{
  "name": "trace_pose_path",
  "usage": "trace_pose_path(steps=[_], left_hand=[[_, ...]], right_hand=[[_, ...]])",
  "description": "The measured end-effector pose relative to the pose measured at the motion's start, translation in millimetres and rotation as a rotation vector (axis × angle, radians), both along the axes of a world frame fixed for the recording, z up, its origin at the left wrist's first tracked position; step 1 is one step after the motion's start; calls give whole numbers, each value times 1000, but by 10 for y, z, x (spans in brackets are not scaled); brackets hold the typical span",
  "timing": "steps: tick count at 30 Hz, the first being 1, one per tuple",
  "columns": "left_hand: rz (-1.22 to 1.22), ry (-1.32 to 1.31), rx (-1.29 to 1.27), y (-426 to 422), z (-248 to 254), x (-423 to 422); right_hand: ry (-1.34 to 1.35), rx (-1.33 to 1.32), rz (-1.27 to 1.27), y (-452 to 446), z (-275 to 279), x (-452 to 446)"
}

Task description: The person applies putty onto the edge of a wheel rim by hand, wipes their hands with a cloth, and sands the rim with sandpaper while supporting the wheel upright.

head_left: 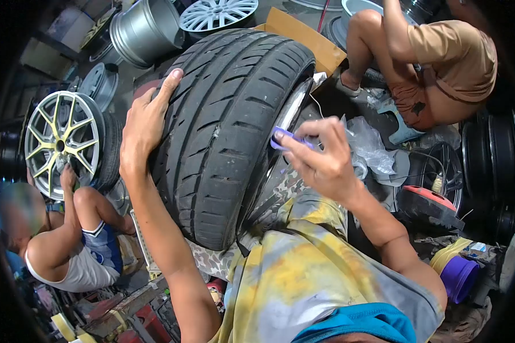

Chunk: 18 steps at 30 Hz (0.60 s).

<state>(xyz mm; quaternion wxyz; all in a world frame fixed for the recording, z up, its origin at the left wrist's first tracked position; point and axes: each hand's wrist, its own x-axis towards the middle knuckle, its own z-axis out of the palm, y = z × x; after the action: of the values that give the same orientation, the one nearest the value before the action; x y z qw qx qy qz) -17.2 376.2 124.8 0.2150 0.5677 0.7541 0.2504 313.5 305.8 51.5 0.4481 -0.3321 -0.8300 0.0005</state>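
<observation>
A large black tire (226, 114) stands on edge before me, tilted, its treaded face toward my left. A strip of silvery wheel rim (296, 106) shows along its right side. My left hand (146, 126) lies against the tread with its fingers stretched out, holding nothing. At the rim's edge, my right hand (323, 154) pinches a small purple strip (280, 139) between thumb and fingers; its exact material I cannot make out. Camouflage-patterned cloth (212, 257) lies under the tire's near end.
At left, a person in a white tank top (77, 266) touches a yellow-and-silver wheel (61, 146). Another person in a tan shirt (455, 57) sits at upper right. Loose rims (146, 31), a cardboard box (303, 37), plastic bags (372, 146) and a purple roll (459, 280) surround me.
</observation>
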Motion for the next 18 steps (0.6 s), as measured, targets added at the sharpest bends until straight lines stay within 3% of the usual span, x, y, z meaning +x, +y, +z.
trace_pose_path(steps=[3,7,11,15,18], left_hand=[[-16,-75,76,-50,54,112],[11,-8,-1,-15,20,25],[5,-87,53,-80,69,142],[14,5,11,-68,62,92],[0,-36,42,-120,88,142]], right_hand=[[-23,-9,-192,441,-27,200],[1,12,30,136,50,28],[-43,76,-116,613,14,272],[-49,-28,92,293,152,112],[-95,-6,5,662,121,317]])
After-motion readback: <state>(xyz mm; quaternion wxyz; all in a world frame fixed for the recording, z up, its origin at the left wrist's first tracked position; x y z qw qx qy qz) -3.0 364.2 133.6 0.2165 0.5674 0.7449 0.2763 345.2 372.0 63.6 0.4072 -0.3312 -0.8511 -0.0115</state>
